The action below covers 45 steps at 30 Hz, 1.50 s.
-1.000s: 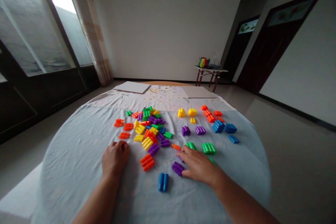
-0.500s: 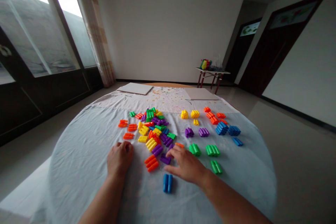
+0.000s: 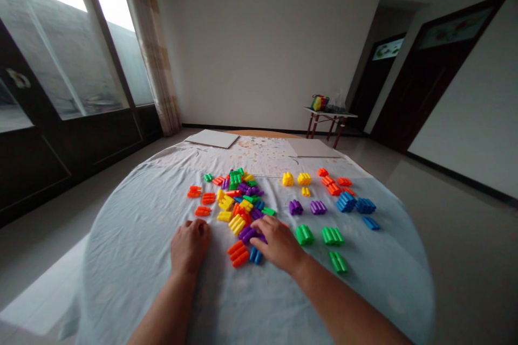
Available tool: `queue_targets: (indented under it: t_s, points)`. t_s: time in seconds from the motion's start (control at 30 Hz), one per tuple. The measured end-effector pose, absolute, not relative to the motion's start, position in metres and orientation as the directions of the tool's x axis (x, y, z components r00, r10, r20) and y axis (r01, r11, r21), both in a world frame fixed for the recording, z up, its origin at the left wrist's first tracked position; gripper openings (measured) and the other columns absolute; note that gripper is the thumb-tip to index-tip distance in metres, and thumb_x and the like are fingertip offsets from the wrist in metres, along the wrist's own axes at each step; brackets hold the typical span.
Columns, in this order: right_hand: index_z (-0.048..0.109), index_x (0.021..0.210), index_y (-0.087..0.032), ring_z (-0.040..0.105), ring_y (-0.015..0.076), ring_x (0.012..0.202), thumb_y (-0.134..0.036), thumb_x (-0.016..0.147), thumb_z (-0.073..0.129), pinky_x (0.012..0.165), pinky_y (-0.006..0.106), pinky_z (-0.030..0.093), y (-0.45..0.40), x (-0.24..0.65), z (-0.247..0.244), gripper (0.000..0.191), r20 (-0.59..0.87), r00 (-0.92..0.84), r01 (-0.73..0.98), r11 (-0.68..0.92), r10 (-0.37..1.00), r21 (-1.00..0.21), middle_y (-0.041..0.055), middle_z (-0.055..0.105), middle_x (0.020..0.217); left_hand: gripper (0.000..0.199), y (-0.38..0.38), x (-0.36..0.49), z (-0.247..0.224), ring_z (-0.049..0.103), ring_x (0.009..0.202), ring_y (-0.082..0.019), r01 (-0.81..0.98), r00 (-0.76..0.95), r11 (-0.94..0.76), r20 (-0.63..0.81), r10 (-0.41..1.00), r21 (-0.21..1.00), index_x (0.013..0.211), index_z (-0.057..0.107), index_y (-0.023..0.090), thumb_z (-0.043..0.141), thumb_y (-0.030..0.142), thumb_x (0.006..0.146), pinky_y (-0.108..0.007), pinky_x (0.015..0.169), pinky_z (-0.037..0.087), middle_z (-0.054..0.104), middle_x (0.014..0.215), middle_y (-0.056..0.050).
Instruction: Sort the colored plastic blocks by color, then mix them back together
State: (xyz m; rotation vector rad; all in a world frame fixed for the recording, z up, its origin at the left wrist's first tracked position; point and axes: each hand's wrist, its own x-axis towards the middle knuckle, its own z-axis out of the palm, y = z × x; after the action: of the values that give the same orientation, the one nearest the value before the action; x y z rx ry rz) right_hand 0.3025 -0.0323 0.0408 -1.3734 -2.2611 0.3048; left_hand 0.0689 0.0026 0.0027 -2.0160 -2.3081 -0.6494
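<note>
My left hand (image 3: 190, 245) rests loosely curled on the cloth, left of the pile, its fingertips turned under so that anything inside is hidden. At the pile's near right edge, my right hand (image 3: 279, 244) reaches over purple plastic blocks (image 3: 247, 234), fingers bent and thumb apart. Purple shows between thumb and fingers, but no firm grip is visible. Just under the thumb lies a blue block (image 3: 256, 255), beside an orange block (image 3: 238, 254). A yellow block (image 3: 237, 224) and other mixed blocks lie behind them.
Sorted blocks stand to the right: yellow (image 3: 304, 178), purple (image 3: 318, 207), green (image 3: 333, 236), orange (image 3: 333, 188) and blue (image 3: 366, 205). Orange blocks (image 3: 203, 211) lie left of the pile. Two boards (image 3: 213, 138) lie on the round table's far side.
My right hand has moved a little away from me, over the purple blocks. The blue block has shifted away from me, up beside the orange block. My left hand stays put.
</note>
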Motion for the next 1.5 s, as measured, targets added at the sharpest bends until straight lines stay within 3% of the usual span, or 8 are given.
queue_targets:
  t_s: [0.17, 0.43, 0.67, 0.8, 1.0, 1.1, 1.27, 1.5]
  points:
    - [0.058, 0.114, -0.021, 0.049, 0.0210, 0.109, -0.010, 0.077, 0.055, 0.096, 0.036, 0.035, -0.018, 0.292, 0.036, 0.038, 0.241, -0.517, 0.736, 0.571, 0.821, -0.364, 0.0062, 0.059, 0.114, 0.033, 0.000, 0.070, 0.006, 0.057, 0.074, -0.018, 0.944, -0.180, 0.091, 0.263, 0.948, 0.318, 0.083, 0.066, 0.020, 0.036, 0.033, 0.084, -0.028, 0.066, 0.039, 0.063, 0.085, -0.008]
    - [0.055, 0.117, -0.016, 0.058, 0.0193, 0.093, -0.030, 0.079, 0.060, 0.084, 0.030, 0.045, -0.023, 0.303, 0.037, 0.041, 0.278, -0.307, 0.684, 0.414, 0.910, -0.600, 0.0082, 0.062, 0.100, 0.034, 0.000, 0.069, 0.006, 0.058, 0.076, -0.019, 0.935, -0.182, 0.085, 0.258, 0.949, 0.345, 0.084, 0.066, 0.021, 0.035, 0.034, 0.084, -0.028, 0.067, 0.039, 0.062, 0.086, -0.008]
    - [0.062, 0.107, -0.019, 0.057, 0.0239, 0.096, -0.047, 0.071, 0.068, 0.085, 0.033, 0.043, -0.041, 0.313, 0.034, 0.046, 0.196, -0.280, 0.840, 0.338, 0.940, -0.424, 0.0087, 0.062, 0.098, 0.036, 0.001, 0.067, 0.005, 0.058, 0.079, -0.020, 0.934, -0.170, 0.081, 0.235, 0.957, 0.347, 0.087, 0.066, 0.021, 0.033, 0.036, 0.084, -0.029, 0.067, 0.039, 0.062, 0.089, -0.009]
    - [0.060, 0.110, -0.021, 0.057, 0.0242, 0.097, -0.056, 0.062, 0.072, 0.085, 0.034, 0.043, -0.043, 0.318, 0.033, 0.061, 0.125, -0.282, 0.844, 0.308, 0.951, -0.439, 0.0079, 0.061, 0.101, 0.036, 0.003, 0.064, 0.003, 0.059, 0.078, -0.020, 0.937, -0.161, 0.077, 0.224, 0.961, 0.342, 0.088, 0.066, 0.022, 0.034, 0.039, 0.084, -0.029, 0.066, 0.040, 0.062, 0.088, -0.008]
    - [0.057, 0.120, -0.019, 0.054, 0.0203, 0.107, -0.020, 0.070, 0.067, 0.095, 0.029, 0.038, -0.033, 0.325, 0.035, 0.051, 0.187, -0.514, 0.720, 0.539, 0.837, -0.437, 0.0074, 0.060, 0.114, 0.039, 0.005, 0.061, 0.002, 0.059, 0.082, -0.020, 0.926, -0.153, 0.070, 0.200, 0.968, 0.372, 0.092, 0.065, 0.023, 0.032, 0.042, 0.083, -0.029, 0.068, 0.041, 0.062, 0.095, -0.008]
    - [0.061, 0.115, -0.018, 0.056, 0.0199, 0.103, -0.015, 0.071, 0.065, 0.094, 0.029, 0.039, -0.030, 0.326, 0.033, 0.044, 0.183, -0.540, 0.708, 0.561, 0.821, -0.428, 0.0069, 0.063, 0.110, 0.040, 0.006, 0.060, 0.002, 0.059, 0.084, -0.021, 0.916, -0.157, 0.080, 0.167, 0.973, 0.394, 0.093, 0.064, 0.023, 0.032, 0.043, 0.082, -0.030, 0.070, 0.041, 0.062, 0.096, -0.009]
    - [0.059, 0.118, -0.019, 0.056, 0.0210, 0.103, -0.025, 0.067, 0.074, 0.093, 0.031, 0.041, -0.039, 0.342, 0.043, 0.054, 0.256, -0.452, 0.686, 0.516, 0.854, -0.513, 0.0076, 0.062, 0.109, 0.040, 0.008, 0.055, -0.002, 0.058, 0.086, -0.023, 0.906, -0.162, 0.092, 0.139, 0.977, 0.413, 0.093, 0.064, 0.023, 0.031, 0.044, 0.082, -0.032, 0.074, 0.042, 0.061, 0.098, -0.009]
    - [0.058, 0.115, -0.019, 0.057, 0.0176, 0.093, -0.011, 0.067, 0.068, 0.088, 0.032, 0.046, -0.039, 0.420, 0.059, 0.050, 0.323, -0.126, 0.738, 0.307, 0.938, -0.601, 0.0077, 0.055, 0.109, 0.040, 0.011, 0.052, -0.006, 0.059, 0.089, -0.023, 0.905, -0.150, 0.075, 0.150, 0.977, 0.418, 0.095, 0.063, 0.023, 0.033, 0.045, 0.081, -0.033, 0.076, 0.043, 0.061, 0.101, -0.010]
